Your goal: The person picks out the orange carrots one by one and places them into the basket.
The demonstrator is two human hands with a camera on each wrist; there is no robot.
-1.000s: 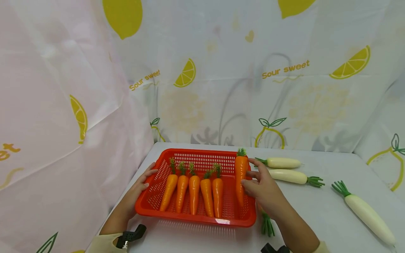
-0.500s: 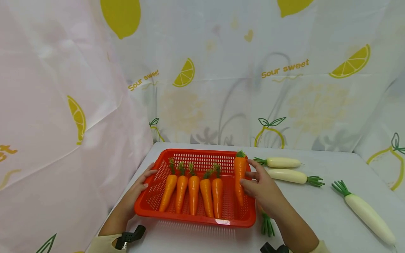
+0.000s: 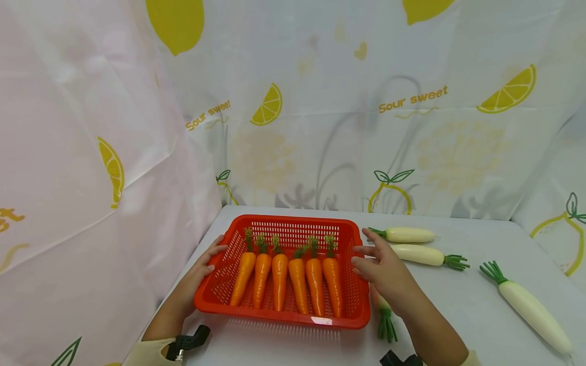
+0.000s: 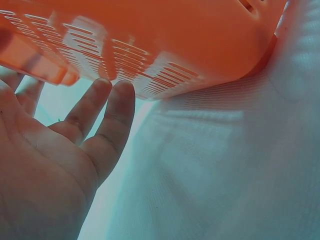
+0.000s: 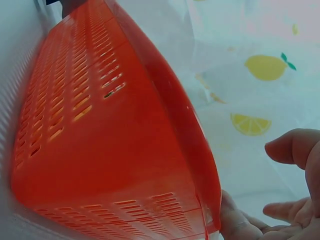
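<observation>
A red slotted plastic basket [image 3: 293, 321] lies on the white table. Inside it, several orange carrots [image 3: 280, 282] form a row, leafy tops toward the far side. At the basket's left rim is my left hand [image 3: 197, 277]; in the left wrist view its extended fingers [image 4: 117, 110] reach the slotted side wall. My right hand [image 3: 386, 269] is by the right rim, fingers spread and relaxed, holding nothing. The right wrist view shows the thumb [image 5: 292, 147] apart from the other fingers, beside the basket's rim.
Two white radishes [image 3: 409, 235] lie behind and right of the basket, and a third radish [image 3: 533, 312] lies far right. Green stalks [image 3: 386, 325] of another radish poke out under my right hand. Lemon-print cloth [image 3: 320, 127] hangs around the table.
My right hand has let go of a carrot, which now lies at the right end of the row. The hand has drawn slightly right. My left hand has stayed at the left rim.
</observation>
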